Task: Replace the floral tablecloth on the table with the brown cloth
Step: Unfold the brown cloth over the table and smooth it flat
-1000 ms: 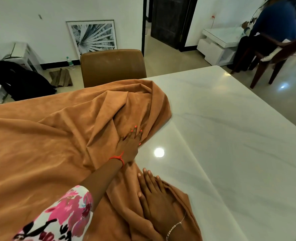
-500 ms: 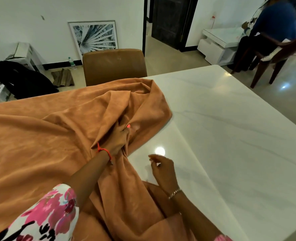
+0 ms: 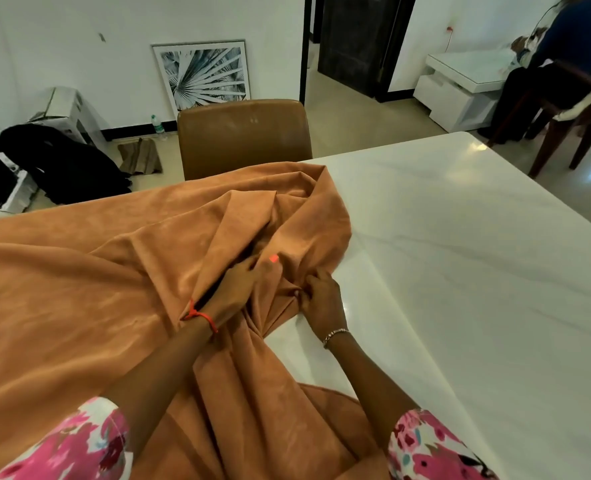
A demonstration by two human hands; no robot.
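Note:
The brown cloth (image 3: 79, 289) covers the left half of the white marble table (image 3: 477, 271) and lies bunched in folds near the middle. My left hand (image 3: 238, 285) grips a fold of the bunched cloth, fingers partly buried in it. Just to its right, my right hand (image 3: 320, 299) pinches the cloth's edge where it meets the bare tabletop. The right half of the table is bare marble. No floral tablecloth is in view.
A brown chair (image 3: 244, 136) stands at the table's far side. Behind it lean a framed picture (image 3: 202, 76), a black bag (image 3: 62, 164) and boxes on the floor. A person sits on a wooden chair (image 3: 571, 116) at the far right beside a white cabinet (image 3: 460, 88).
My right hand lifted off the cloth near me and moved forward to pinch the cloth's edge beside my left hand. My left hand went from flat to gripping a fold.

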